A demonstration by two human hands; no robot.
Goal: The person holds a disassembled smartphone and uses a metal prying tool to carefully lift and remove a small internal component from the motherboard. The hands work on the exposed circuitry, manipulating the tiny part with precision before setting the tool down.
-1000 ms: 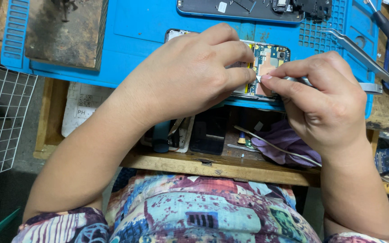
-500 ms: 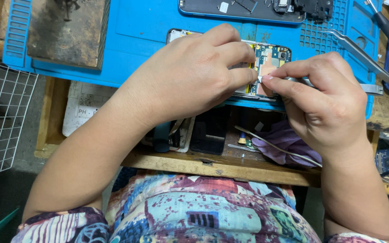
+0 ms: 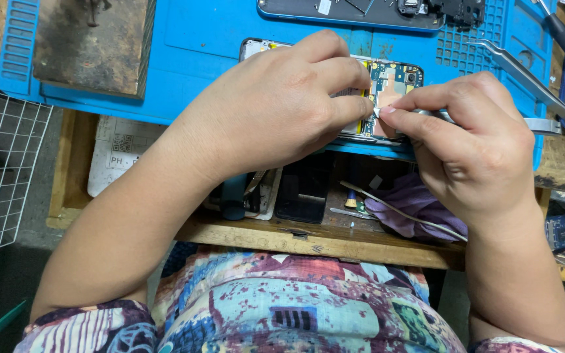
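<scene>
Left hand fingers clamped on the opened phone; right hand pinches a metal tool at its board. A slip of the tip could gouge the board; grip looks tight.

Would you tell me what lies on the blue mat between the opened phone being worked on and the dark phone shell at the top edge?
In the head view, only bare blue mat separates the opened phone from the dark shell.

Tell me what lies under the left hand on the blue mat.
Under the left hand lies an opened phone on the blue mat; its circuit board shows at the right end. The rest of the phone is covered by the hand.
</scene>
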